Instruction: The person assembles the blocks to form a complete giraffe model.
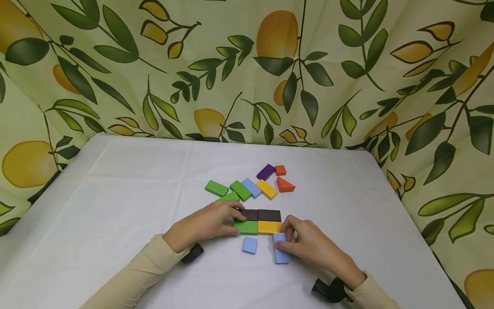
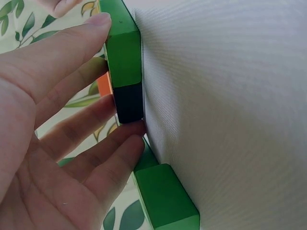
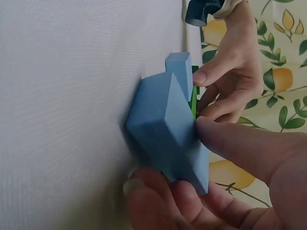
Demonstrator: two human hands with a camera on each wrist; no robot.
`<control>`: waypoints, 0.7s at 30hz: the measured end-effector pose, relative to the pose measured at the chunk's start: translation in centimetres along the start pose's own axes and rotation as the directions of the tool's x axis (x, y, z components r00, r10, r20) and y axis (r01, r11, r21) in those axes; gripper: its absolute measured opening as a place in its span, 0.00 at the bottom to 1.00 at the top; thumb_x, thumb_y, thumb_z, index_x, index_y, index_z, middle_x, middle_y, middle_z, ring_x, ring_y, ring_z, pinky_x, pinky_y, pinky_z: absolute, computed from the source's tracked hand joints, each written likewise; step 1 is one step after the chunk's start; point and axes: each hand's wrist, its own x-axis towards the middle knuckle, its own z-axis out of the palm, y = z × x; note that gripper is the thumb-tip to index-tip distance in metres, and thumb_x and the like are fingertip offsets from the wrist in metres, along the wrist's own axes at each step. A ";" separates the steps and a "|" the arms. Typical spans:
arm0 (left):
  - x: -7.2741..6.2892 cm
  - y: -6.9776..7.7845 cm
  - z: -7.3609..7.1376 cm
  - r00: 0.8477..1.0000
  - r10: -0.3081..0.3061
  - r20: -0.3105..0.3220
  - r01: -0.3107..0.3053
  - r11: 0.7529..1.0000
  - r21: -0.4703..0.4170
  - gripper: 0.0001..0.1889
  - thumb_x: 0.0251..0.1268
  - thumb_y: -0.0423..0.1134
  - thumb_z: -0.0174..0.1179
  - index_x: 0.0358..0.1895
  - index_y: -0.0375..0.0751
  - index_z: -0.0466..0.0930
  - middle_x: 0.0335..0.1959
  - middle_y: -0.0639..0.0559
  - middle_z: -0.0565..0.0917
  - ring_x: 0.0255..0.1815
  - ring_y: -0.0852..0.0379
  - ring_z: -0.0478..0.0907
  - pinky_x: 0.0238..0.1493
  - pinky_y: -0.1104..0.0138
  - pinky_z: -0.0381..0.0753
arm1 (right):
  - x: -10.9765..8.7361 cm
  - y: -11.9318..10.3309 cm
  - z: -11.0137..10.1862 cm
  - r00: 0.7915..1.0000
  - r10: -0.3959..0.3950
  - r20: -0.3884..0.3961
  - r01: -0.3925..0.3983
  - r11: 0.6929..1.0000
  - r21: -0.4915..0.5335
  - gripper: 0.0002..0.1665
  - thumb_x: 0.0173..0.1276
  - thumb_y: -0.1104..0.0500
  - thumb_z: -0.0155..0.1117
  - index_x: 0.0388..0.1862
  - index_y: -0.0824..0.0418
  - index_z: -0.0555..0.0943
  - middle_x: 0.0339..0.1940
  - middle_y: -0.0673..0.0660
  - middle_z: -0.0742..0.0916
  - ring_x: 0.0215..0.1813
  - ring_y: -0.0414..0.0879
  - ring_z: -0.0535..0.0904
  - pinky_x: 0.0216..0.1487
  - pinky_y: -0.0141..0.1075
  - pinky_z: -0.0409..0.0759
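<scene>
Long blue block (image 1: 281, 256), head view: we see it right of mid-table (image 1: 115, 193), well in from the right edge, on the near side of the yellow block (image 1: 269, 227). Our right hand (image 1: 308, 240) pinches its far half, the near end projecting, presumably for control of its angle. Our left hand (image 1: 210, 221), fingers spread, touches the green block (image 1: 245, 227) and left dark block (image 1: 251, 214), seemingly as a brace.

Left wrist view: we find the thumb on the green block's edge; the long blue block is out of frame.

Right wrist view: we see thumb and fingers on opposite sides of the long blue block, the small blue block (image 3: 178, 67) beyond.
</scene>
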 end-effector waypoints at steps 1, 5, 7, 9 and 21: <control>0.0 0.0 0.0 1.000 0.000 0.000 0.000 1.000 0.000 0.20 0.57 0.43 0.72 0.54 0.44 0.86 0.61 0.48 0.79 0.62 0.50 0.76 0.64 0.58 0.78 | 0.0 0.1 0.0 1.000 -0.003 0.001 0.003 1.000 -0.003 0.20 0.56 0.50 0.78 0.39 0.56 0.78 0.24 0.47 0.78 0.24 0.40 0.71 0.22 0.27 0.68; 0.0 0.0 0.0 1.000 0.005 -0.004 -0.005 1.000 0.004 0.20 0.58 0.43 0.72 0.53 0.44 0.87 0.61 0.48 0.79 0.63 0.50 0.76 0.64 0.58 0.78 | 0.0 0.2 0.1 1.000 -0.010 -0.002 0.010 1.000 -0.021 0.20 0.57 0.52 0.77 0.40 0.57 0.77 0.24 0.46 0.79 0.25 0.40 0.71 0.23 0.28 0.69; 0.0 0.0 -0.1 1.000 0.016 -0.007 -0.016 1.000 0.011 0.19 0.58 0.43 0.72 0.53 0.44 0.87 0.61 0.48 0.80 0.62 0.50 0.76 0.64 0.57 0.78 | 0.1 0.3 0.1 1.000 -0.002 -0.010 0.002 1.000 -0.031 0.22 0.57 0.53 0.78 0.44 0.57 0.76 0.25 0.45 0.79 0.25 0.40 0.71 0.23 0.28 0.68; 0.0 -0.1 -0.1 1.000 0.019 -0.006 -0.019 1.000 0.011 0.19 0.58 0.43 0.72 0.53 0.44 0.87 0.61 0.48 0.80 0.62 0.50 0.76 0.64 0.57 0.78 | 0.2 0.3 0.1 1.000 0.017 -0.013 -0.018 0.999 -0.035 0.27 0.56 0.52 0.78 0.50 0.57 0.75 0.25 0.45 0.80 0.25 0.40 0.71 0.23 0.28 0.69; -0.1 -0.1 0.0 1.000 0.028 -0.005 -0.027 0.999 0.035 0.20 0.58 0.44 0.72 0.54 0.44 0.86 0.61 0.48 0.80 0.62 0.51 0.77 0.64 0.58 0.78 | 0.8 1.0 0.0 0.999 -0.021 0.045 0.021 1.000 0.007 0.49 0.59 0.51 0.76 0.74 0.62 0.64 0.28 0.46 0.81 0.23 0.41 0.74 0.23 0.29 0.74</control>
